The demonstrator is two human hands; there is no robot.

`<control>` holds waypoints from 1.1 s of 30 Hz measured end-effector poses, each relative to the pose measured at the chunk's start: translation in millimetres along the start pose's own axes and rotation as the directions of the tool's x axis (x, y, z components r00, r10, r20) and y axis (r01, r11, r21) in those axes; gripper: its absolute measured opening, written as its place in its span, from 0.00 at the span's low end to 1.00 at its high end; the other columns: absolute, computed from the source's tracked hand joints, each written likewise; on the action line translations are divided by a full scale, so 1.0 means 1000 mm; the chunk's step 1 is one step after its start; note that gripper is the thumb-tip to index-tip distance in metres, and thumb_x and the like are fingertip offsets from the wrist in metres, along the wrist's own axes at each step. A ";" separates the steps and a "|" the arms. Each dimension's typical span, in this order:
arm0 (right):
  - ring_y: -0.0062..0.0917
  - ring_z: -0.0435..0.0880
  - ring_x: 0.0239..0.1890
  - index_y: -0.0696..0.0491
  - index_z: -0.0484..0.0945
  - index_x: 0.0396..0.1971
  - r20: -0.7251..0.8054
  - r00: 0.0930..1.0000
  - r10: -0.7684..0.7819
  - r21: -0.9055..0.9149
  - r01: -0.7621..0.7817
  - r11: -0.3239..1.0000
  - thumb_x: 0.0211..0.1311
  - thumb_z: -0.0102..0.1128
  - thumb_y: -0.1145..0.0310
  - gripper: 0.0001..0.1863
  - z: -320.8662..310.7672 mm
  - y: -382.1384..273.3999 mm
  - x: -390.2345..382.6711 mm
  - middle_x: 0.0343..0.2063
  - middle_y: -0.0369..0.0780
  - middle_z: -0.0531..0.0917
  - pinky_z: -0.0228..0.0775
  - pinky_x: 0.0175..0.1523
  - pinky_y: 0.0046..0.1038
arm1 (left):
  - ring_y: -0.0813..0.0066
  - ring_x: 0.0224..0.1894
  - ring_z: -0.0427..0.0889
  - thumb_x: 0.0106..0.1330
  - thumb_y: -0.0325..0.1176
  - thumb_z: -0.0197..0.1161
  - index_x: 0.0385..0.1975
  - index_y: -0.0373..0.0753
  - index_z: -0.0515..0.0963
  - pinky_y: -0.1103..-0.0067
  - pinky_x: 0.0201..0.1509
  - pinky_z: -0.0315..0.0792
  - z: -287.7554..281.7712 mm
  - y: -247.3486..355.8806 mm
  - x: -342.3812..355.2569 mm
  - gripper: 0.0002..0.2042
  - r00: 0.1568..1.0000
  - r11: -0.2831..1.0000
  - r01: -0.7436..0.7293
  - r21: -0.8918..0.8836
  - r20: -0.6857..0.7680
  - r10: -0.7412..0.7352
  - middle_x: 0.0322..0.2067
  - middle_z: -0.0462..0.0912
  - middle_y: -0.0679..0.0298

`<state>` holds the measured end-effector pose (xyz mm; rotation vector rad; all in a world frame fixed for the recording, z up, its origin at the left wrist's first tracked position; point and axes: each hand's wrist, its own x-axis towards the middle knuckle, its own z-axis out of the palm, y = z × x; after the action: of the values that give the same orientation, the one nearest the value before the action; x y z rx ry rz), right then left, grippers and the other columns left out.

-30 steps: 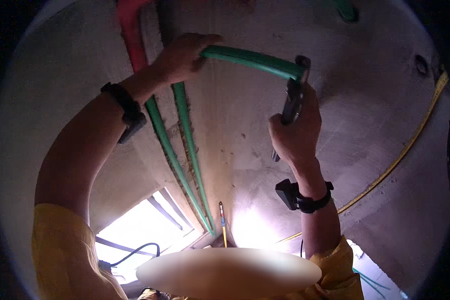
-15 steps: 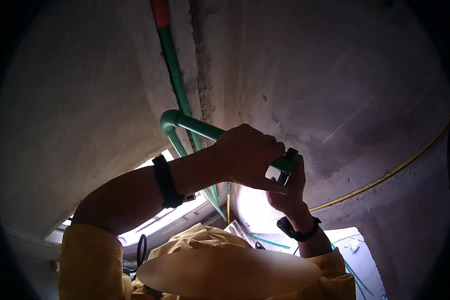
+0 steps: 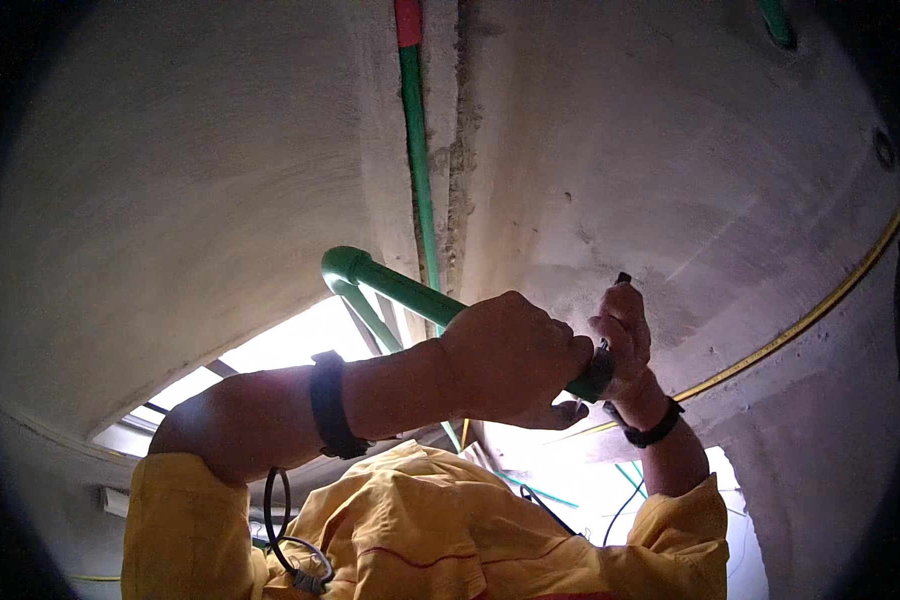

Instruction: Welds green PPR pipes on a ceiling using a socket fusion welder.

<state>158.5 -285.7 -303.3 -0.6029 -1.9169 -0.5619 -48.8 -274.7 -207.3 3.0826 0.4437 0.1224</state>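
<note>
"Pipe (image 3: pixel 405 288), green, slants from the elbow (image 3: pixel 345 263), left of centre, down to the hands, right of centre. What are they doing?"

"Left hand (image 3: pixel 510 358) wraps the pipe near its lower end. Right hand (image 3: pixel 625 335) curls round a dark tool (image 3: pixel 623 279), whose tip pokes out above the fingers. Whether the tool touches the pipe, I can't tell."

"How would you do it well?"

"I'd keep the left grip firm so the pipe doesn't twist at the elbow, hold the tool square to it, and leave the left fingers well clear of the tool."

"Any brand or writing?"

"None I can read. Any marks on the pipe, or on the yellow strip (image 3: pixel 800 322) at the frame's right, are too small."
</note>
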 end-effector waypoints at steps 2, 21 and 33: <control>0.36 0.73 0.32 0.56 0.72 0.38 0.056 0.991 -0.122 -0.057 0.125 0.990 0.56 0.58 0.56 0.19 -0.010 0.004 0.025 0.29 0.44 0.72 0.65 0.38 0.40 | 0.64 0.23 0.83 0.58 0.60 0.56 0.28 0.36 0.78 0.69 0.30 0.80 -0.002 0.000 -0.012 0.27 0.992 1.000 -0.030 0.008 -0.120 0.031 0.21 0.81 0.58; 0.49 0.74 0.49 0.58 0.67 0.50 0.053 0.998 0.022 -0.168 -0.013 0.986 0.47 0.64 0.55 0.33 -0.035 0.001 0.061 0.45 0.51 0.74 0.62 0.57 0.50 | 0.64 0.18 0.81 0.54 0.64 0.56 0.22 0.40 0.79 0.69 0.21 0.75 -0.065 0.020 -0.039 0.27 0.964 0.989 0.044 0.138 -0.265 -0.006 0.16 0.79 0.60; 0.40 0.79 0.34 0.57 0.75 0.36 0.063 0.993 0.103 -0.347 -0.075 0.935 0.49 0.65 0.56 0.22 -0.029 -0.010 0.036 0.32 0.43 0.79 0.71 0.39 0.39 | 0.65 0.14 0.79 0.55 0.63 0.58 0.19 0.41 0.78 0.72 0.18 0.74 -0.032 0.002 -0.035 0.27 0.939 0.999 0.024 0.027 -0.343 -0.013 0.12 0.77 0.61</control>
<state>158.6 -305.3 -260.6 -0.9450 -1.8678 -0.8341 -84.1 -285.5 -177.6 3.0874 0.4869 0.6673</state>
